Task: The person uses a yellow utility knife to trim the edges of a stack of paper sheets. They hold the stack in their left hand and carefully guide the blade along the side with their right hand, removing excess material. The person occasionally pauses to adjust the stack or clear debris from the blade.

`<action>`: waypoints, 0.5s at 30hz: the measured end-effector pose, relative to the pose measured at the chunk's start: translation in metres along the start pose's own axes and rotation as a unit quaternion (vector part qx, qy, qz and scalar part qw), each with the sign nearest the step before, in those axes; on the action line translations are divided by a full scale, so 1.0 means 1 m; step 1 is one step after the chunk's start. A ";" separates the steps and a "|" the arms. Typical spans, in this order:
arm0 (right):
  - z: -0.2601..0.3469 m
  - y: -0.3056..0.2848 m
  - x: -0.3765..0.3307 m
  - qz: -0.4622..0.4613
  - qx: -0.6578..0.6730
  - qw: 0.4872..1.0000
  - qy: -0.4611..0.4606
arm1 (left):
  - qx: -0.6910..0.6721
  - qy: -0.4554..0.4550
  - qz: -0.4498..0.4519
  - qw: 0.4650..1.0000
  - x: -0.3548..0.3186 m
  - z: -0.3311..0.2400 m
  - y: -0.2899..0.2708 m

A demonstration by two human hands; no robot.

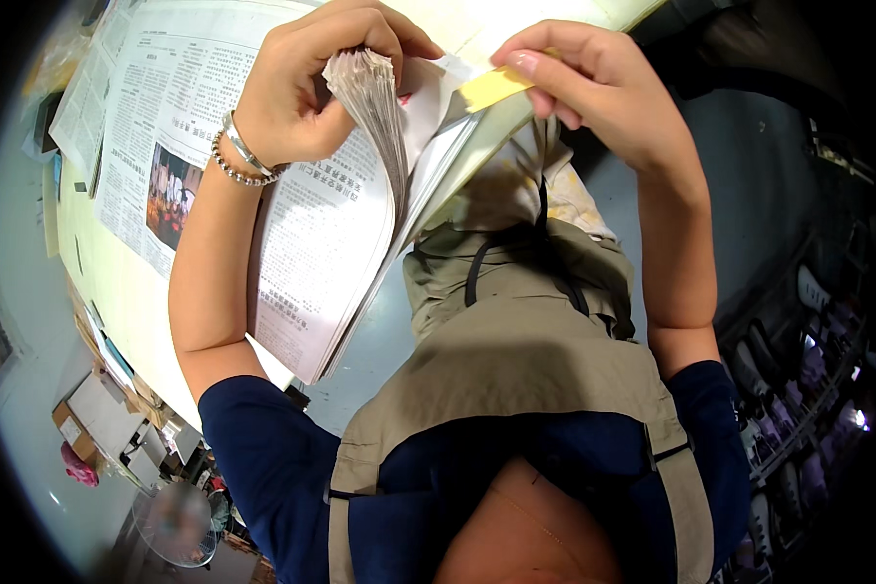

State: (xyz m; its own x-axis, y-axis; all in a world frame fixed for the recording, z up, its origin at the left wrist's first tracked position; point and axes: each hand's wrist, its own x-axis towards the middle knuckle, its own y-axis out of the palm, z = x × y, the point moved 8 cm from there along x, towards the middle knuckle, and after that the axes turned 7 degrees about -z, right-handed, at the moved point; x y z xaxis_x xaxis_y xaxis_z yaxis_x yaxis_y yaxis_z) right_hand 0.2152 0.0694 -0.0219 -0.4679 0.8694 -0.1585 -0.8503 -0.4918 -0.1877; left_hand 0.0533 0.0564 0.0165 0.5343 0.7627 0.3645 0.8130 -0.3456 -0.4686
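Two bare hands, both occupied, near each other above the edge of a pale table (594, 12). In the left hand (297, 97), a thick bunch of paper edges (370, 107), curled up and gripped between thumb and bent fingers. Probably held so in order to keep many sheets bent back together, and to open the side of the stack toward the other hand. Under this hand, the newspaper stack (326, 234), lying slanted on the table, with the lower corner out past the border, near the body; perhaps placed like this for easy reach of the loose side. In the right hand (603, 88), a yellow strip (494, 90), pinched between thumb and fingers, with the far end just at the open side of the stack. Cannot tell if touching the sheets or only in front of them, and cannot tell the material either. Probably pinched at one end only, so as to leave the other end free. Flat on the table to the left, more newspaper (156, 107), maybe for covering the surface. As for containers, at lower left, a brown cardboard box (75, 431), with the inside not visible from this angle. At right, in shadow, a dark rack (806, 414) with rows of pale and purple things, possibly shoes, too dim to name with certainty.
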 end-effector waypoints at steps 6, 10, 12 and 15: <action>0.003 -0.009 -0.007 -0.023 0.030 0.999 0.007 | 0.044 0.072 0.019 0.996 0.005 -0.007 0.000; 0.007 -0.014 -0.008 -0.076 -0.048 0.995 -0.051 | 0.042 0.067 0.021 0.997 0.006 -0.007 0.002; 0.011 -0.015 -0.009 -0.085 -0.064 0.992 -0.067 | 0.026 0.050 0.024 0.998 0.006 -0.004 0.002; 0.007 -0.001 -0.007 -0.040 -0.018 0.999 -0.030 | -0.004 0.016 0.023 1.000 0.005 0.002 0.003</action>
State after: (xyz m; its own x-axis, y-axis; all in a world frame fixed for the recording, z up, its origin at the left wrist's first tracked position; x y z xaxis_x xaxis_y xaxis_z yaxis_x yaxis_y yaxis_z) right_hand 0.2176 0.0643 -0.0138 -0.4124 0.9072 -0.0834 -0.8774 -0.4202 -0.2315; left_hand 0.0585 0.0601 0.0155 0.5776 0.7284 0.3685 0.7895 -0.3836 -0.4791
